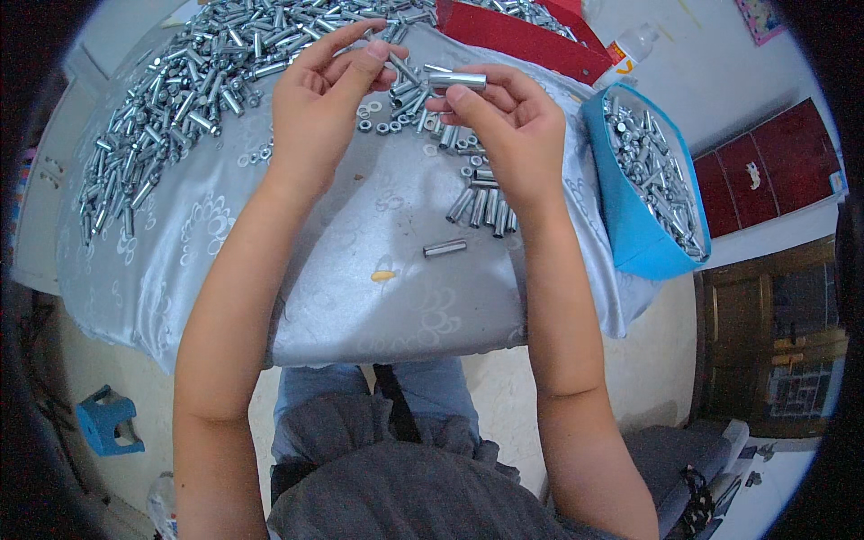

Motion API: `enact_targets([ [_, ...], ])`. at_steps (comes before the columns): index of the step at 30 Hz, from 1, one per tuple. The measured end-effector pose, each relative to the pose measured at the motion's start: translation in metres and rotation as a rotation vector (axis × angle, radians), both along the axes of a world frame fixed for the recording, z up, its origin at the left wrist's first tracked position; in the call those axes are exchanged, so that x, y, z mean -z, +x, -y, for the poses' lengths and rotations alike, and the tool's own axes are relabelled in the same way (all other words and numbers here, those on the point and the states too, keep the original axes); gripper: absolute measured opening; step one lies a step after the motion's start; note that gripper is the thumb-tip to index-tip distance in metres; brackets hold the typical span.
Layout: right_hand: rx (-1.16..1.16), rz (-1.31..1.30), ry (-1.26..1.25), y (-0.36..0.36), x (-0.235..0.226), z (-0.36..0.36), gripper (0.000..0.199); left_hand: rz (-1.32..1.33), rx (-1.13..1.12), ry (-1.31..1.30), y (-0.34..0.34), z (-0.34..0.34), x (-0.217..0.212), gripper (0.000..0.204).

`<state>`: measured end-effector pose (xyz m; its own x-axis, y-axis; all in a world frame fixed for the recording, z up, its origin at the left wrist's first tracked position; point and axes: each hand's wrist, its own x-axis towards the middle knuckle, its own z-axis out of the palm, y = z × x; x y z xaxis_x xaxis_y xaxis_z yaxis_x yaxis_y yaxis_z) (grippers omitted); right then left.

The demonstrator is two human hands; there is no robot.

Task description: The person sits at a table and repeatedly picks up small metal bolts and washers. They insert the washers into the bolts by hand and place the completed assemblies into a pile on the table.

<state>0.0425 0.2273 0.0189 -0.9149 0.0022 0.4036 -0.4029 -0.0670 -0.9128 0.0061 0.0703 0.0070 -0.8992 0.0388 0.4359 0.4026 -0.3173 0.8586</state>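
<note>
My left hand [313, 117] is raised over the table, thumb and forefinger pinched on a thin metal bolt [401, 67], partly hidden by the thumb. A short, shiny metal sleeve [457, 80] lies level between the thumb and fingers of my right hand [524, 126], its open end toward the left hand. The two pieces are close together but apart. Under the right hand, several metal sleeves [488, 209] lie in a row, and one loose sleeve [445, 247] rests nearer me. Small nuts and washers [382, 128] are scattered between the hands.
A large heap of metal bolts and sleeves [193, 90] covers the far left of the silver tablecloth [360, 315]. At right stands a blue bin [643, 256] full of metal pieces. Behind are a red box [522, 40] and a plastic bottle [633, 45]. A blue stool [108, 421] stands lower left.
</note>
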Motion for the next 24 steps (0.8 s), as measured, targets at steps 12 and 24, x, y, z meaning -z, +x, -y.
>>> enact_targets([
  [12, -0.074, 0.017, -0.078, 0.000, -0.001, 0.002, 0.023, 0.101, 0.012, 0.045, 0.006, -0.004, 0.000, 0.028],
  [24, 0.009, -0.009, 0.069, 0.001, 0.001, 0.001, 0.021, 0.126, 0.063, -0.196, 0.016, -0.007, 0.002, 0.023],
])
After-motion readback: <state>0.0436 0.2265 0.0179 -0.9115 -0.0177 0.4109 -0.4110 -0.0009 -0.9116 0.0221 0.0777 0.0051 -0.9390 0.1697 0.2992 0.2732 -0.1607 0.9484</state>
